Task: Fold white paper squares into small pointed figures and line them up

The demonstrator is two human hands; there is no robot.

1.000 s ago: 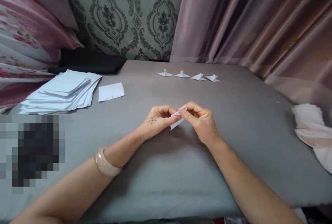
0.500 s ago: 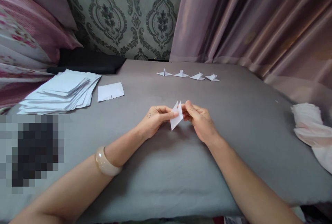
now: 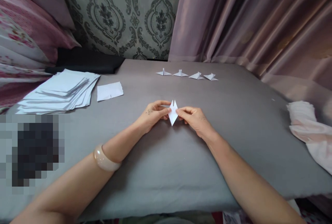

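Straightened since half a second ago, the paper (image 3: 173, 116) points down between both hands, over the middle of the table (image 3: 246, 116). The left hand (image 3: 155, 115) pinches its left edge; the right hand (image 3: 193, 117), looser before, pinches its right. Its far side is hidden; whether it touches the table is unclear.

The desk (image 3: 140, 89) is grey and looks cloth-covered. Beyond the left hand (image 3: 153, 115), off to its left, lies a loose white sheet (image 3: 110, 91); farther left, an uneven paper stack (image 3: 57, 90), with a flat black item (image 3: 88, 61) behind it. Four small folded paper pieces (image 3: 180, 73) sit in a row beyond the right hand (image 3: 194, 118). Well to that hand's right lies a crumpled white-and-pink cloth (image 3: 308, 123).
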